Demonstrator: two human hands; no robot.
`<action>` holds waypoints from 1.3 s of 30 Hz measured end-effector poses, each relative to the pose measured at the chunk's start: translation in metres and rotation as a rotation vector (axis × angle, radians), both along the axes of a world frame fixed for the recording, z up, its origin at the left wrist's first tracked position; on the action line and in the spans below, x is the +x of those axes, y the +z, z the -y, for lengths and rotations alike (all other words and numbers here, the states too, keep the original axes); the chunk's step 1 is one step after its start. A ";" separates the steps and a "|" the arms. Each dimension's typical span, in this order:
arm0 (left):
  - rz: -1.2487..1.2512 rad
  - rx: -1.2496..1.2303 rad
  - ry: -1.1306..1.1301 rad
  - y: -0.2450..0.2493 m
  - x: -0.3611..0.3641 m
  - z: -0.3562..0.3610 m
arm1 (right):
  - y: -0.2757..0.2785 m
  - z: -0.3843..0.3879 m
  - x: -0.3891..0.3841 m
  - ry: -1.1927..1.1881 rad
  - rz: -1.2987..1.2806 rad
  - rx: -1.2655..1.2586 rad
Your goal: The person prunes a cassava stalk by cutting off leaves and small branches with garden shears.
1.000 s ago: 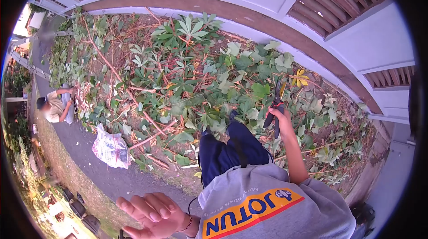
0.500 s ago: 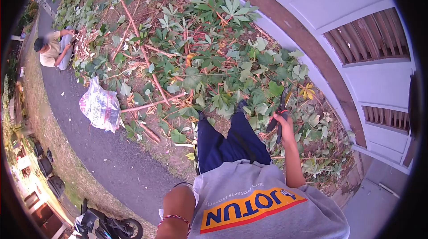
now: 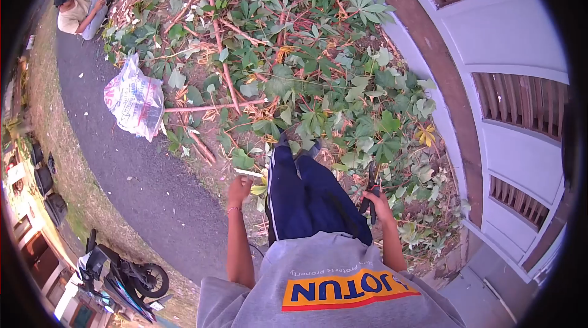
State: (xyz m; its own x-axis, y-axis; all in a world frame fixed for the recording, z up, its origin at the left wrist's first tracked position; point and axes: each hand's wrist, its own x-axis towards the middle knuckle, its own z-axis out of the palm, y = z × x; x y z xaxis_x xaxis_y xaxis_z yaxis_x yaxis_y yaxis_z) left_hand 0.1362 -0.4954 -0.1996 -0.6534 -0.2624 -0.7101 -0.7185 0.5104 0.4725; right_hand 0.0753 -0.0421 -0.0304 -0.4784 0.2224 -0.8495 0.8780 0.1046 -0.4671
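Note:
My right hand (image 3: 382, 203) is wrapped around the dark handles of pruning shears (image 3: 371, 194). Their blades point away from me, over the leafy cuttings beside my leg. My left hand (image 3: 238, 191) hangs low on the other side, its fingers curled, with nothing visible in them. Just beyond it a pale peeled stick (image 3: 248, 173) lies on the ground by a green leaf (image 3: 242, 159). Cut stems and leaves (image 3: 312, 71) cover the ground around my feet.
A stuffed white plastic bag (image 3: 135, 98) stands at the pavement edge. Farther off, a person (image 3: 79, 9) sits low beside the cuttings. A long branch (image 3: 217, 40) crosses the heap. Right is a wall with louvred vents (image 3: 520, 104); lower left, a motorbike (image 3: 122, 276).
My left arm has come forward, bringing the left hand into view. My right hand has drawn lower and closer with the shears. The view has shifted and my legs have moved.

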 end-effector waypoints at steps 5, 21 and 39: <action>0.257 0.316 0.339 -0.055 0.112 -0.095 | -0.054 -0.036 0.024 0.273 0.170 0.061; 0.107 0.217 0.523 -0.010 -0.002 -0.181 | -0.149 -0.194 0.068 0.476 0.296 0.066; 0.173 -0.095 0.689 -0.056 0.024 -0.212 | -0.108 -0.153 -0.043 0.676 0.118 0.110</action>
State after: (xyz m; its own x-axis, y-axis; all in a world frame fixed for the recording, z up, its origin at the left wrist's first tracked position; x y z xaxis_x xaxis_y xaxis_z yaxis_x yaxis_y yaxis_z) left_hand 0.1601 -0.2830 -0.2556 -0.1974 -0.6404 -0.7422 -0.9528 -0.0527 0.2989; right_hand 0.0321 0.1107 -0.1384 -0.4484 -0.0040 -0.8938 0.6477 0.6877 -0.3279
